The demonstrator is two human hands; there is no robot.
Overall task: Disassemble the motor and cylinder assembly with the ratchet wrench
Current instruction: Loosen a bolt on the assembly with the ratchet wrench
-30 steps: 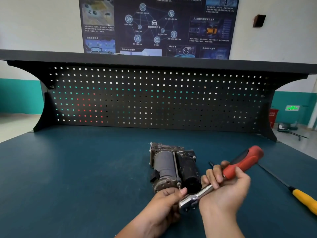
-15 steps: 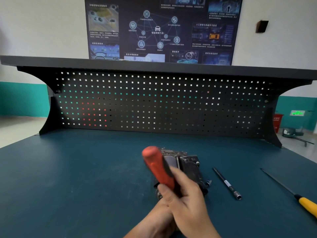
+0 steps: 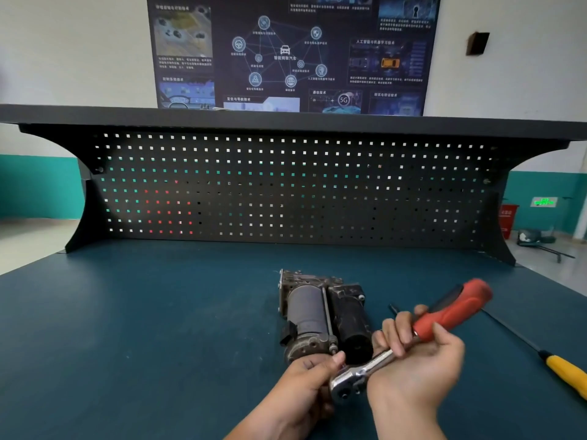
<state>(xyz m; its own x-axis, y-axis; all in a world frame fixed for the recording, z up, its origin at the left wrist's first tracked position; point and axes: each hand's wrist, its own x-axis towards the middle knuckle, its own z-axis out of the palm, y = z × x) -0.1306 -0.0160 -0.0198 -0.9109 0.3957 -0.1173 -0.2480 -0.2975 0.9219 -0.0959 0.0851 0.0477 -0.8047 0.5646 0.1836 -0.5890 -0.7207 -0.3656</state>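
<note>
Gripping ratchet wrench handle in right hand, angled far-right for leverage. Curling left hand round its head, likely to seat it on motor and cylinder assembly.

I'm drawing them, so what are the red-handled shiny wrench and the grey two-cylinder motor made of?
Red-handled ratchet wrench: head and shank look like polished steel, bright with glints; grip seems matte red plastic or rubber with a black strip. Grey motor and cylinder assembly: probably cast metal, dull and grimy; its black cylinder could be painted metal or plastic.
</note>
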